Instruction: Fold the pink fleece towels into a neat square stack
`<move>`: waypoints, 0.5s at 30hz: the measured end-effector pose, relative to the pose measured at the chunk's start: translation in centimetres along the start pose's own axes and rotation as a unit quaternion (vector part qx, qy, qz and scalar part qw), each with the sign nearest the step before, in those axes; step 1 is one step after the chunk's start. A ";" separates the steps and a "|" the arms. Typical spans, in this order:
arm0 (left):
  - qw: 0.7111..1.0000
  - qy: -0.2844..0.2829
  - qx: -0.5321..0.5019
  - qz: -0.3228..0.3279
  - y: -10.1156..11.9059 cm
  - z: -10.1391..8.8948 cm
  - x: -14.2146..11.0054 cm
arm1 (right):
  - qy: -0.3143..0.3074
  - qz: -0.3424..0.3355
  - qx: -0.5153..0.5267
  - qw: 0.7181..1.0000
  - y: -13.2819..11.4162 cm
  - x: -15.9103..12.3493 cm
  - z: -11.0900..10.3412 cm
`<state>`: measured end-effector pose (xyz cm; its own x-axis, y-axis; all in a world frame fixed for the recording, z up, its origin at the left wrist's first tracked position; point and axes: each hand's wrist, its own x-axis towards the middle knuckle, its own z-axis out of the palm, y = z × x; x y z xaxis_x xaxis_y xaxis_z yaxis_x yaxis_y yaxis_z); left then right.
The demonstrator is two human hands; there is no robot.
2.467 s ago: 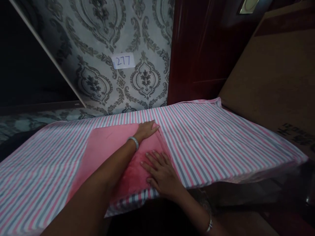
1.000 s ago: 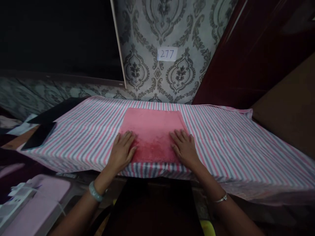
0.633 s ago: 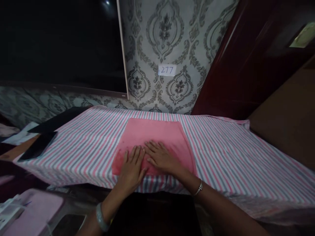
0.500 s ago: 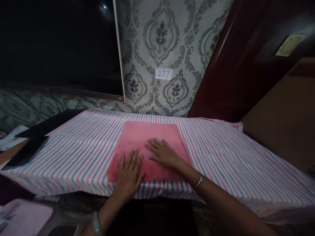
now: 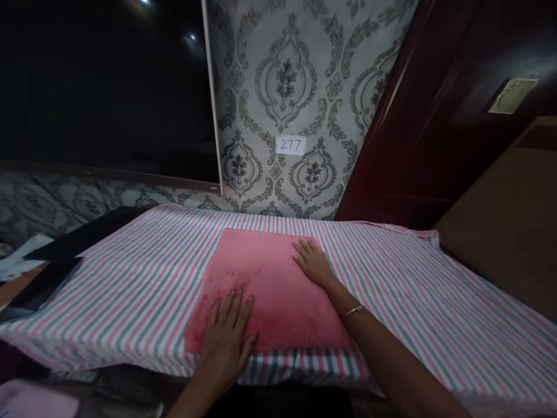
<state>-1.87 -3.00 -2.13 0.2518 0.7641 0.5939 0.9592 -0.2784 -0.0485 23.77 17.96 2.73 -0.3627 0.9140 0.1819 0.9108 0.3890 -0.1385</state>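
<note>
A pink, plush-looking square of cloth point(image 5: 270, 284) lies flat on a striped tablecloth point(image 5: 148, 278); whether it is a cushion cover or another piece I cannot tell. Darker red patches show on its near left part. My left hand point(image 5: 226, 337) rests flat on the near left corner area, fingers spread. On the far right part of the pink cloth lies my right hand point(image 5: 314, 262), palm down with fingers stretched out. A thin silver bracelet point(image 5: 354, 312) circles my right wrist. Neither hand grips anything.
A large dark television point(image 5: 104, 93) hangs at the upper left. Black flat items point(image 5: 47, 284) lie at the table's left end. A brown box-like panel point(image 5: 505, 220) stands at right beside a dark red door point(image 5: 435, 116). A "277" label point(image 5: 290, 145) is on the wall.
My right hand has slid away from me and rightward, from the cloth's middle to its far right part. My left hand stays in about the same place on the cloth. The view has tilted up slightly.
</note>
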 end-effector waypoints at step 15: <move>0.925 -0.198 -0.143 -0.291 -12.4 1.6 11.7 | 0.124 0.087 0.080 0.985 0.7 0.1 2.0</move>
<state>-10.60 10.29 4.11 -0.2142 0.9707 0.1088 0.8887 0.1474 0.4342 23.99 18.50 0.74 -0.1264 0.9202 0.3705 0.9053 0.2597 -0.3361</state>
